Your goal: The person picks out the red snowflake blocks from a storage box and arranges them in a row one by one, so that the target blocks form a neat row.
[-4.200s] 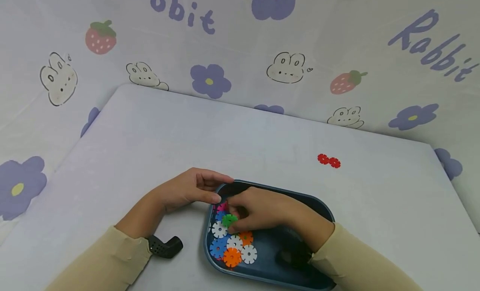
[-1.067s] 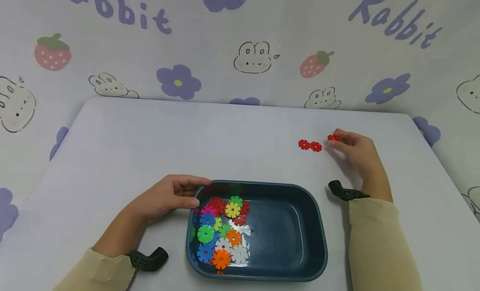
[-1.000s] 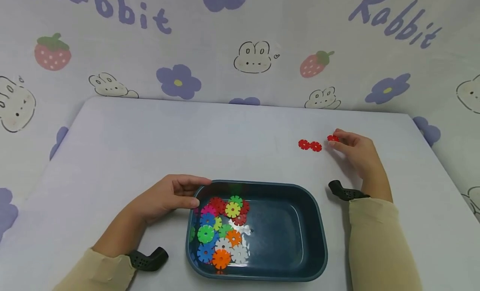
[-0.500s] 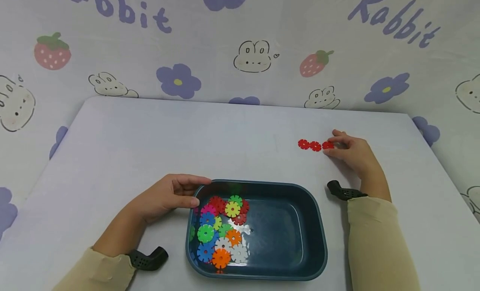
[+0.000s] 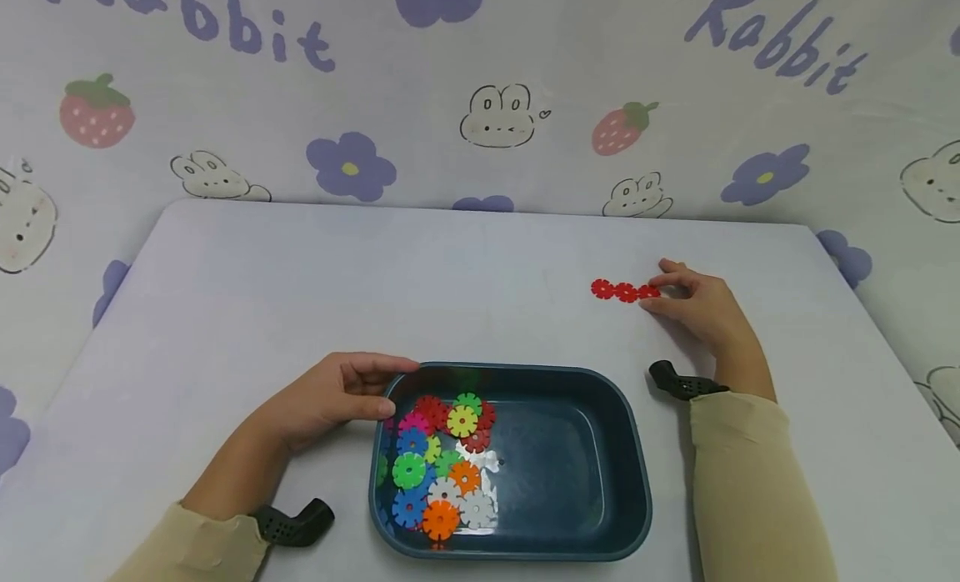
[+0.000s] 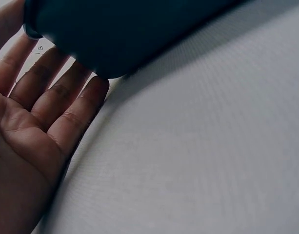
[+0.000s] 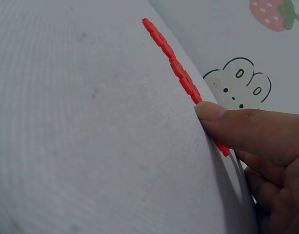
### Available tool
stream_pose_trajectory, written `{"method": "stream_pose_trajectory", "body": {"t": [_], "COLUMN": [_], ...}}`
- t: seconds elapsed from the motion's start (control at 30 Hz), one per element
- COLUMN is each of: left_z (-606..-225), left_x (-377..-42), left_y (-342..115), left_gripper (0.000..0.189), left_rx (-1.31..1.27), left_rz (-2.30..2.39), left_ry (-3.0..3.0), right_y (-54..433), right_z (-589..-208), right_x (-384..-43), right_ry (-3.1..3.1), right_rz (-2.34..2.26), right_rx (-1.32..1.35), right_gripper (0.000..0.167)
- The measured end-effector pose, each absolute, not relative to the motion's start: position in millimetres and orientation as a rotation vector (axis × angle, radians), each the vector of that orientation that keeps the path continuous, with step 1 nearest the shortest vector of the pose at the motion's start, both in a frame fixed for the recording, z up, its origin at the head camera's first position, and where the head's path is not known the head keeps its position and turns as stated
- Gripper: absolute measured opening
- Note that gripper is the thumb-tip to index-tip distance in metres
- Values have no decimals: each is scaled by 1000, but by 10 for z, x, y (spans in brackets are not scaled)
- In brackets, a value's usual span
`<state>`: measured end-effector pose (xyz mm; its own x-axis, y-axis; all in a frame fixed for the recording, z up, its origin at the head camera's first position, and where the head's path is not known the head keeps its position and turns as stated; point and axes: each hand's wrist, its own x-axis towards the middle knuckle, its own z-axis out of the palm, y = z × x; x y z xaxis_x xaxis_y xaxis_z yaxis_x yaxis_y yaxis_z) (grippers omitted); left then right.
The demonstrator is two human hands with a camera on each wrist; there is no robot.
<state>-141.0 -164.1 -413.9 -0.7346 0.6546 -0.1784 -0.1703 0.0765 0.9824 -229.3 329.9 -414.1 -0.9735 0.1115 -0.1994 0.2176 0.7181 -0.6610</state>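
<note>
Three red notched snowflake discs (image 5: 626, 293) lie flat in a row at the back right of the white table. My right hand (image 5: 701, 311) pinches the rightmost red disc (image 7: 222, 146) between thumb and index finger, and its left edge meets the middle disc. My left hand (image 5: 333, 398) rests at the left end of the dark blue tray (image 5: 513, 557), with thumb and index fingertips at its rim. In the left wrist view its fingers (image 6: 61, 92) reach fairly straight against the tray's outer wall.
Several snowflake discs (image 5: 440, 519) in orange, white, blue, green, yellow, pink and red lie piled in the tray's left half. A printed cloth (image 5: 555, 65) hangs behind the table's back edge. Black wrist devices (image 5: 295, 524) sit at both cuffs.
The right hand has left the tray and brought a third red disc to the right end of the pair, sliding it leftward until they meet. The left hand stays at the tray.
</note>
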Motion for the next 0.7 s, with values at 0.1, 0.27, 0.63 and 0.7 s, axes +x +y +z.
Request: {"method": "stream_pose_trajectory", "body": {"t": [0.1,0.27,0.63,0.7], "left_z": [-4149,-4167,-4178,-4157], "left_x": [-1399,-1370,-1387,-1409], "left_y": [-1654,-1674,-1662,-1634], "left_gripper": [47,47,45,45], "left_rx": [474,470,508,522], "left_rz": [1720,1721,1731,1723], "left_ry": [1753,1756,1757,1766], "right_y": [3280,3255,3263,3294], "right_z": [-4166,-4210,-4175,-4149], "right_x": [-2294,-2294,-2290,-2294], "right_ry": [2778,2778,2800,2807], "right_rz": [-1075,-1060,-1026,-1021], "right_rx": [278,287,265,267], "right_gripper": [57,55,54,56]}}
